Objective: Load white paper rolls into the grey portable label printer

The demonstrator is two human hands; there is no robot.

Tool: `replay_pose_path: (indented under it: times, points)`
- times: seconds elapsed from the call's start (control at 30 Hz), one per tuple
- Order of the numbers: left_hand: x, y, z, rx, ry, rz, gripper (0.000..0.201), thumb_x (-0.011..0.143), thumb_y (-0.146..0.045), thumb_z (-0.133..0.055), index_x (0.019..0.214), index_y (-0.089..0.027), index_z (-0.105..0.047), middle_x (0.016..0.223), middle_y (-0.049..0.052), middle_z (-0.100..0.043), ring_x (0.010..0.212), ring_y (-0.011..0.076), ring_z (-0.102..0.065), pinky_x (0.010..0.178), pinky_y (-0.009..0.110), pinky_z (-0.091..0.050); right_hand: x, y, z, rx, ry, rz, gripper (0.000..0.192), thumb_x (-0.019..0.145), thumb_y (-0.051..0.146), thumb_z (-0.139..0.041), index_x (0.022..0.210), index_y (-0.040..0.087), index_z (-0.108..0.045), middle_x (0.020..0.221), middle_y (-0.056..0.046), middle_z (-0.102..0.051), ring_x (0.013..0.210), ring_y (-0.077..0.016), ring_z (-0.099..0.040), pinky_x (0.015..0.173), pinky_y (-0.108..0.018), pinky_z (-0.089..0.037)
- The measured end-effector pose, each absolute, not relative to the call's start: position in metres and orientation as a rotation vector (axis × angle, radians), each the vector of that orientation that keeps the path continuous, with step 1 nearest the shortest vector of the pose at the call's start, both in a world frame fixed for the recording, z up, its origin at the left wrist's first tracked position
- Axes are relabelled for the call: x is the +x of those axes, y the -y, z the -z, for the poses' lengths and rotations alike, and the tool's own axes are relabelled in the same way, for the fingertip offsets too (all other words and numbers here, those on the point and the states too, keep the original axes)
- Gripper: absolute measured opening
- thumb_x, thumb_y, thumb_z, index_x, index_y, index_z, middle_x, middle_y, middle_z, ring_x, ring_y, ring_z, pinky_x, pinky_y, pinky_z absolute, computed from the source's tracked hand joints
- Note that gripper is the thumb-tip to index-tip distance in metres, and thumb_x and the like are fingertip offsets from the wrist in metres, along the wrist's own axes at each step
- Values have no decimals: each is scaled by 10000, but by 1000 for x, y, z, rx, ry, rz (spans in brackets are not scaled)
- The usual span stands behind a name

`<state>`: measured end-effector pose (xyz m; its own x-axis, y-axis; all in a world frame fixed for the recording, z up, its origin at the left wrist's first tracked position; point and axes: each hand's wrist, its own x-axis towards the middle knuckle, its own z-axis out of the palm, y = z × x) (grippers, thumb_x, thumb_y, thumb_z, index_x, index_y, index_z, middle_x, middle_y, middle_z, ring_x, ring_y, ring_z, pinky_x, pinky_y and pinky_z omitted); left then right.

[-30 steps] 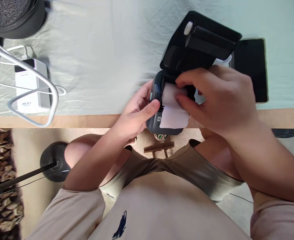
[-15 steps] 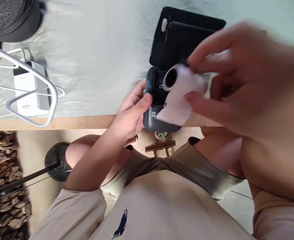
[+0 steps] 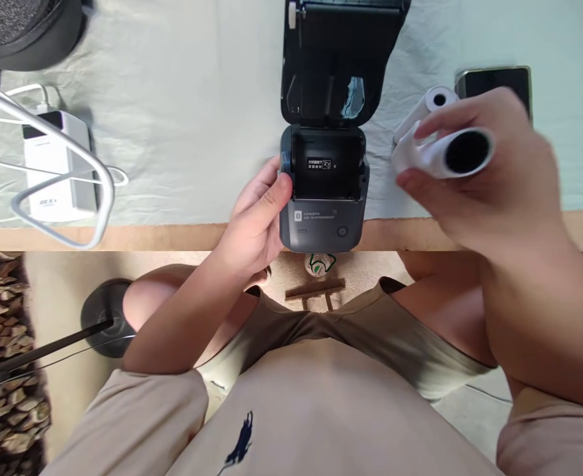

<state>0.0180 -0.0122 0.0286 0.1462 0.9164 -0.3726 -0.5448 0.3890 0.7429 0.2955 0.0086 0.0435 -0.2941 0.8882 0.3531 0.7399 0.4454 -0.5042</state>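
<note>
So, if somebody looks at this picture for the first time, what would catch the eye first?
Probably the small dark grey printer with its black lid open at the near table edge, its paper bay bare, steadied by the left hand. Next, the right hand holds a white paper roll with a dark core in the air to the printer's right, with a second white roll lying on the pale tablecloth behind.

Matt grey plastic on the printer point(image 3: 324, 221), its open lid point(image 3: 338, 59) glossier black at twelve o'clock. At three o'clock, a smooth white paper roll point(image 3: 427, 155). Underneath, creased pale cloth point(image 3: 187, 106), probably cotton, over a wooden table edge point(image 3: 147, 237).
</note>
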Motion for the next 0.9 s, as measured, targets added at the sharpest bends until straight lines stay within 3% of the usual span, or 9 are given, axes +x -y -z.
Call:
replay_pose_path:
  times: [0.1, 0.17, 0.3, 0.4, 0.53, 0.63, 0.73, 0.8, 0.9]
  points:
    - [15, 11, -16, 662, -795, -1178, 169, 1159, -350, -776, 1180, -222, -883, 1111, 12, -910, 931, 160, -881, 791, 230, -742, 295, -19, -17, -1226, 2170, -285, 453, 1051, 568, -846, 1437, 351, -747, 1208, -56, -851, 972, -264, -846, 834, -453, -689]
    - [14, 11, -12, 685, -797, -1174, 215, 1112, -440, -856, 1204, -248, -886, 1158, 26, -914, 1119, 226, -898, 893, 285, -756, 297, -23, -9, -1265, 2199, -330, 485, 1041, 562, -849, 1457, 333, -749, 1071, -40, -848, 761, -206, -765, 709, -393, -613]
    - [12, 12, -13, 655, -873, -1125, 387, 1035, -555, -943, 1246, -251, -832, 1210, 79, -900, 1476, 357, -825, 1130, 417, -739, 306, -29, -18, -1173, 2008, -335, 427, 1091, 509, -774, 1465, 303, -750, 1190, -68, -858, 941, -224, -813, 784, -389, -586]
    - [10, 12, -16, 670, -879, -1099, 390, 1030, -568, -941, 1229, -252, -829, 1135, 77, -900, 1391, 344, -862, 1073, 390, -757, 317, -42, -20, -1223, 1808, -145, 388, 1047, 446, -802, 1378, 251, -754, 1199, -87, -799, 884, -190, -724, 733, -371, -515]
    - [9, 11, -16, 679, -856, -1097, 332, 1060, -513, -921, 1234, -243, -840, 1099, 52, -892, 1262, 293, -903, 961, 332, -767, 316, -65, -6, -1604, 1939, -104, 561, 969, 452, -949, 1417, 201, -722, 1392, -142, -725, 970, -177, -697, 870, -394, -578]
    - [11, 9, -14, 686, -828, -1124, 370, 1047, -527, -950, 1235, -225, -850, 1120, 44, -893, 1178, 253, -912, 886, 291, -753, 303, -78, 4, -1745, 1988, -140, 535, 937, 377, -995, 1380, 218, -742, 1360, -125, -718, 988, -180, -679, 865, -355, -562]
    - [13, 10, -11, 688, -783, -1146, 362, 1036, -520, -969, 1232, -228, -882, 1120, 13, -904, 1056, 200, -903, 808, 259, -736, 297, -86, 10, -1747, 1971, -139, 482, 900, 188, -931, 1343, 252, -752, 1234, -92, -750, 944, -188, -677, 824, -332, -549]
    - [14, 11, -11, 696, -759, -1162, 310, 1048, -523, -957, 1219, -270, -902, 1112, -18, -912, 1044, 187, -895, 805, 262, -738, 300, -88, 10, -1615, 1917, -185, 649, 879, 101, -839, 1487, 267, -682, 1212, -63, -773, 838, -153, -656, 803, -328, -559]
    - [14, 12, -13, 686, -740, -1159, 285, 1040, -519, -964, 1197, -287, -911, 1079, -20, -905, 1021, 190, -888, 784, 276, -735, 306, -83, -3, -1316, 1699, -307, 800, 911, 164, -735, 1670, 255, -499, 1614, -134, -688, 990, -161, -761, 802, -352, -591]
